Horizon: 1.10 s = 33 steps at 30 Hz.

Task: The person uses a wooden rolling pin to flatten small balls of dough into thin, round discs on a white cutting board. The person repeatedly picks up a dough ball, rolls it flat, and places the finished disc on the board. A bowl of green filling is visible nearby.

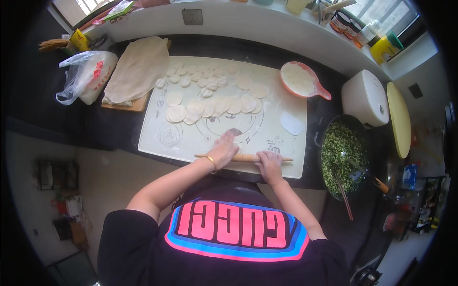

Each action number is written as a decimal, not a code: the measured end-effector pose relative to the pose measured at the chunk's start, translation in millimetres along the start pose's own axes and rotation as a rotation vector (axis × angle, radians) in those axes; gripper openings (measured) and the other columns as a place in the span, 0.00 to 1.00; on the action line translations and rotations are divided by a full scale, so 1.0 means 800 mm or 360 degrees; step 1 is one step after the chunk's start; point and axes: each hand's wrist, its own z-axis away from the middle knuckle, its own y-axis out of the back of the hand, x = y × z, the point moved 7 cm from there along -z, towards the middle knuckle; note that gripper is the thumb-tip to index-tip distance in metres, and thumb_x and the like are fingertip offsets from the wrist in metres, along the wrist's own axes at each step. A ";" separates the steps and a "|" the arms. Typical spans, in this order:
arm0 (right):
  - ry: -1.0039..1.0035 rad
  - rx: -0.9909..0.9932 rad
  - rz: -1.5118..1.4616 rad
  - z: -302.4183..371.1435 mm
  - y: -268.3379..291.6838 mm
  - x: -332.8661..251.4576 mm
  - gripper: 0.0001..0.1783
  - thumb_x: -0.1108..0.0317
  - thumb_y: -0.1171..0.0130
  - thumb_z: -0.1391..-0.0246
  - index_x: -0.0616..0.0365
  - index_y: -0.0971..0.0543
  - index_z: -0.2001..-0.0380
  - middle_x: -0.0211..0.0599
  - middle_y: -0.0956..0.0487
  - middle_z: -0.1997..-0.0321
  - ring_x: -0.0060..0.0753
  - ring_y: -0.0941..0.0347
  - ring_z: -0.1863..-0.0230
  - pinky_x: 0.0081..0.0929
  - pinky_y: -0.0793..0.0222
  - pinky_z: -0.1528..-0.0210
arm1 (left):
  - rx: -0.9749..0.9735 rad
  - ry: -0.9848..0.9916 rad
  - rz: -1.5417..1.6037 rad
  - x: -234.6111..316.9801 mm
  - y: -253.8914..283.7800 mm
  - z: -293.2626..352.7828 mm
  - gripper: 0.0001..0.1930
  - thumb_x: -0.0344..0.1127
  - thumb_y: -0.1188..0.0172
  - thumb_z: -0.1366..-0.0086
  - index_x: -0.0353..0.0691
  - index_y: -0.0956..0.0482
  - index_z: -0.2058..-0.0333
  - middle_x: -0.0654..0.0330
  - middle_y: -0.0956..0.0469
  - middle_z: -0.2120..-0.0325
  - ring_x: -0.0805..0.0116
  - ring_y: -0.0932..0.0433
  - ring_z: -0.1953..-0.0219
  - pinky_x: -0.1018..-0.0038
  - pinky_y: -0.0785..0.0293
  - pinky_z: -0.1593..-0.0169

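Observation:
A light wooden rolling pin (245,158) lies crosswise near the front of a pale, floured mat (157,128). My right hand (270,164) is closed over its right part. Stretched forward across the pin's left part is my left hand (224,150), fingers extended onto the mat; whether dough lies under them is hidden. Beyond the hands, flat round dough wrappers (193,110) overlap in a row. Small dough pieces (210,82) are scattered farther back. A red bowl of flour (299,80) and a white round-ended flat piece (291,123) sit on the right.
To the right are a wok of chopped greens (344,150) with chopsticks (343,196), a white appliance (365,99) and a yellow lid (399,120). At left, a dough sheet (138,69) covers a wooden board (138,105), beside a plastic bag (90,76). Jars (341,23) line the windowsill.

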 end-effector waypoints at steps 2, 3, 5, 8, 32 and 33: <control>-0.0032 -0.0038 0.0029 -0.011 -0.001 -0.001 0.23 0.65 0.37 0.61 0.50 0.28 0.57 0.32 0.28 0.57 0.37 0.33 0.54 0.39 0.44 0.51 | 0.0314 0.0009 -0.0320 -0.005 0.025 0.021 0.34 0.50 0.60 0.34 0.31 0.54 0.38 0.45 0.59 0.35 0.48 0.60 0.33 0.53 0.62 0.35; -0.0014 -0.0065 0.0003 -0.019 -0.007 -0.003 0.23 0.65 0.37 0.61 0.50 0.28 0.57 0.33 0.28 0.57 0.37 0.33 0.54 0.39 0.43 0.52 | 0.0334 0.0063 -0.0456 -0.020 0.023 0.027 0.35 0.50 0.59 0.35 0.32 0.54 0.37 0.45 0.59 0.35 0.49 0.60 0.33 0.53 0.62 0.35; 0.0033 -0.0127 -0.0053 -0.039 -0.018 -0.011 0.23 0.64 0.37 0.60 0.51 0.28 0.57 0.33 0.28 0.56 0.37 0.34 0.53 0.39 0.42 0.53 | 0.0376 0.0181 -0.0722 -0.048 0.017 0.037 0.36 0.50 0.57 0.36 0.34 0.54 0.37 0.46 0.59 0.35 0.49 0.60 0.33 0.52 0.62 0.35; -0.0074 -0.0329 0.0052 -0.057 -0.025 -0.008 0.29 0.58 0.40 0.56 0.52 0.31 0.49 0.39 0.33 0.45 0.43 0.38 0.44 0.42 0.44 0.47 | 0.0481 0.0172 -0.0695 -0.056 0.026 0.027 0.36 0.49 0.53 0.37 0.36 0.54 0.37 0.48 0.58 0.35 0.50 0.59 0.33 0.52 0.62 0.35; -0.0522 -0.0206 0.0461 -0.098 -0.037 0.037 0.39 0.46 0.47 0.50 0.55 0.41 0.40 0.47 0.52 0.31 0.47 0.60 0.30 0.59 0.67 0.36 | 0.0654 0.0190 -0.0602 -0.083 0.066 -0.027 0.35 0.44 0.56 0.36 0.34 0.58 0.37 0.43 0.64 0.35 0.41 0.65 0.34 0.48 0.67 0.36; -0.0492 -0.0202 0.0432 -0.085 -0.038 0.033 0.38 0.47 0.46 0.51 0.55 0.40 0.40 0.47 0.52 0.32 0.46 0.60 0.30 0.59 0.66 0.36 | 0.0592 0.0183 -0.0594 -0.085 0.057 -0.016 0.35 0.45 0.57 0.36 0.35 0.58 0.36 0.43 0.64 0.35 0.42 0.65 0.34 0.49 0.67 0.36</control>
